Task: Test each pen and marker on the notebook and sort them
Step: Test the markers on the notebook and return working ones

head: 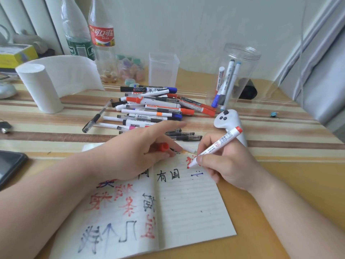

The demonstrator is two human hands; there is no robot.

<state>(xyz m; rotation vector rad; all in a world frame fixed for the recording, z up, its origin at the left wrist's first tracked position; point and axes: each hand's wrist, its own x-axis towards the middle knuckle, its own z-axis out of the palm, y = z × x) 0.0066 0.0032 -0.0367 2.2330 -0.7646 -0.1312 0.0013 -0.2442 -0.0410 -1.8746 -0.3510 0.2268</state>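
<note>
An open lined notebook (186, 206) lies in front of me, covered with red, black and blue test strokes. My right hand (227, 163) grips a white marker with a red end (220, 144), its tip on the top of the right page over a red mark. My left hand (138, 152) rests on the left page's top and holds the red cap (164, 147) with its curled fingers, index finger stretched out. A pile of several pens and markers (153, 107) lies behind the notebook. A clear round cup (239, 58) at the back right holds three markers (226, 81).
An empty clear square container (163, 69) stands behind the pile. A white controller (226, 118) lies beside my right hand. A paper roll (40, 88) and two bottles (89, 34) stand at the back left. A dark phone (9, 165) lies at the left edge.
</note>
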